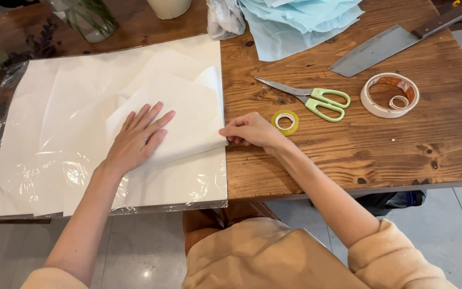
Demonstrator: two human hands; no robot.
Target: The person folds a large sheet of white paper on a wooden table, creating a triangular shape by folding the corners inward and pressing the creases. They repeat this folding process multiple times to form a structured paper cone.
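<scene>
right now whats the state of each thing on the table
white paper sheet: folded, pressed flat by left hand
right hand: fingers pinching the sheet's edge
scissors: closed, lying flat
cleaver: lying flat
yellow tape roll: lying flat
large tape roll: flat, small roll inside

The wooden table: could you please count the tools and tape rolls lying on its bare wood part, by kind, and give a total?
Scissors with green handles: 1
Cleaver with a brown handle: 1
Tape rolls: 3, that is a small yellow roll, a wide white roll, and a tiny roll lying inside the wide one
Total: 5
The right hand is nearest the yellow roll.
</scene>
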